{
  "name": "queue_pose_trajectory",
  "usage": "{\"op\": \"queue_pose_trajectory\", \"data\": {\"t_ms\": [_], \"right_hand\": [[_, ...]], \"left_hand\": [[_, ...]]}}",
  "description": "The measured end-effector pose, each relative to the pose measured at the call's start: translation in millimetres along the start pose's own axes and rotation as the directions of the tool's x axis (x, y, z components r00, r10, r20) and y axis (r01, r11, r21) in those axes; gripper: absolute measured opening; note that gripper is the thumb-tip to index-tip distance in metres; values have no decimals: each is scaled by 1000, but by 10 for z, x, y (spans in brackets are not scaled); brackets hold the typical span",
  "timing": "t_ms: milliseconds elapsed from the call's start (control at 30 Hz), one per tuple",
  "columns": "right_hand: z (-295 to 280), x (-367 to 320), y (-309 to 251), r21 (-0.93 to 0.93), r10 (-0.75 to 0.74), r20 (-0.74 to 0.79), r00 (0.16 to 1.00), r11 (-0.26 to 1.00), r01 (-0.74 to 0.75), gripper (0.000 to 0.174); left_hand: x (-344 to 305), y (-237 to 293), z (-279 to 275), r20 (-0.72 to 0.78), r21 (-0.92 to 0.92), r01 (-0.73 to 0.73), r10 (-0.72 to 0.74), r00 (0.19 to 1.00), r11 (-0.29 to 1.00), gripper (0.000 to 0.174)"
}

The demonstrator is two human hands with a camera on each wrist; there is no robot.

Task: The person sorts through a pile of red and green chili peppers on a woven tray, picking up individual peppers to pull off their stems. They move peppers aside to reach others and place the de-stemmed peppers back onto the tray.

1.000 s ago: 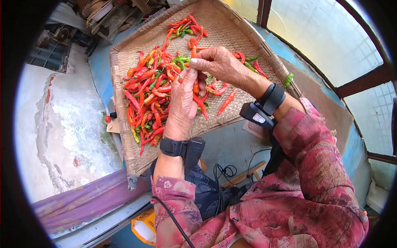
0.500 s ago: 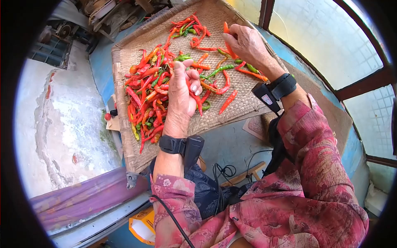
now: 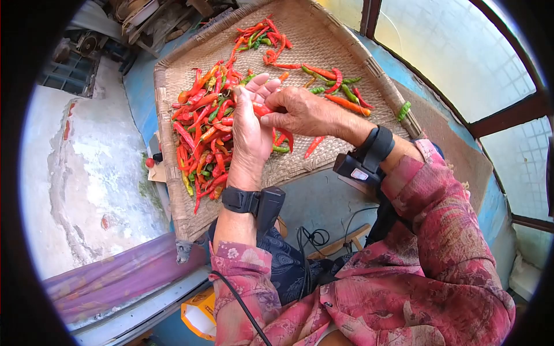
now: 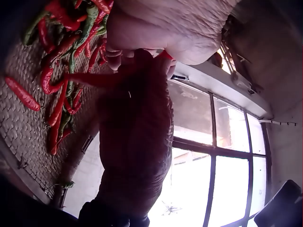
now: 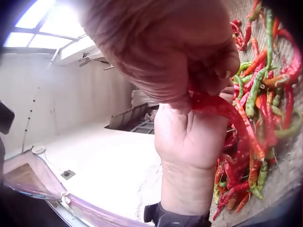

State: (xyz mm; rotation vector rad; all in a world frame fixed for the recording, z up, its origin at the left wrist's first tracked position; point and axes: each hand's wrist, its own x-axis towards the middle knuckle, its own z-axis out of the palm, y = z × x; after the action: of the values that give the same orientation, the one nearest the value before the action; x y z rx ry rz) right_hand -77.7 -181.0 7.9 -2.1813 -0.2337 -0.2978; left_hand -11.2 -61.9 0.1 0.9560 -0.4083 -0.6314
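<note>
My right hand [image 3: 303, 109] pinches a red chili pepper [image 5: 227, 109] between its thumb and curled fingers, right at the palm of my left hand [image 3: 251, 127]. One end of that chili overlaps the left palm in the head view; its tail curves out below the right hand. The left hand is held upright with its fingers loosely spread and its thumb raised. Just beyond it lies a big heap of red, orange and green chilies [image 3: 199, 124] on a woven tray [image 3: 190, 69]. In the left wrist view, shadow hides much of the right hand.
Toward the tray's right rim lies a looser group of chilies [image 3: 346, 104], and a smaller cluster [image 3: 259, 36] sits at the far end. One red chili [image 3: 314, 147] lies near the front edge. A green chili [image 3: 403, 111] rests on the rim. Windows [image 3: 456, 52] stand at the right.
The right hand carried an orange chili from the left hand to the right side of the tray, then came back to the left hand with a red chili in its fingers. The left fingers have spread.
</note>
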Motion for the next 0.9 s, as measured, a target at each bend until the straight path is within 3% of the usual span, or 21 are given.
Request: {"op": "queue_pose_trajectory", "data": {"t_ms": [100,133,167,200,233,267,300,333,433,567,700,767,833,867,900], "right_hand": [[-188,78,158,-11,-19,-111,994,1000,18,28],[-314,57,131,-16,66,-185,980,997,-70,24],[-423,48,172,-97,44,-269,962,993,-73,23],[-505,40,276,-224,41,-330,943,967,-121,23],[-577,28,352,-343,30,-389,921,923,-175,23],[-634,1,423,-387,49,-435,899,891,-236,23],[-692,-24,458,-429,64,-481,874,853,-298,23],[-744,-42,472,-439,97,-503,859,827,-351,23],[-839,-38,561,-514,198,-509,838,711,-481,23],[-812,-28,563,-591,102,-489,866,692,-415,19],[-701,8,508,-541,166,-400,901,751,-379,18],[-656,21,507,-547,166,-385,908,751,-369,17],[-614,39,501,-495,119,-374,920,813,-306,17],[-609,42,501,-468,165,-346,923,823,-323,16],[-602,48,509,-466,165,-349,923,824,-323,16]], "left_hand": [[-18,37,45,44,38,-8,6,999,999,57],[-12,40,26,-18,373,6,1,1000,928,50],[-5,38,-1,-78,663,39,17,997,748,44],[18,-27,-90,-28,871,-12,75,997,490,34],[16,-74,-137,-27,871,-13,73,997,490,34],[23,-119,-171,268,959,-276,105,958,62,37],[36,-176,-199,532,789,-492,9,847,-367,42],[25,-264,-224,534,745,-526,-105,839,-409,49],[-55,-565,-267,533,723,-512,-97,841,-465,53],[17,-688,-314,445,670,-408,-105,889,-620,52],[36,-623,-251,357,692,-412,-215,909,-593,52],[49,-604,-303,390,668,-435,-213,896,-603,47],[76,-547,-305,455,750,-424,-70,888,-508,39],[85,-509,-309,451,801,-399,11,893,-445,28],[109,-457,-300,452,800,-401,9,892,-447,29]]}}
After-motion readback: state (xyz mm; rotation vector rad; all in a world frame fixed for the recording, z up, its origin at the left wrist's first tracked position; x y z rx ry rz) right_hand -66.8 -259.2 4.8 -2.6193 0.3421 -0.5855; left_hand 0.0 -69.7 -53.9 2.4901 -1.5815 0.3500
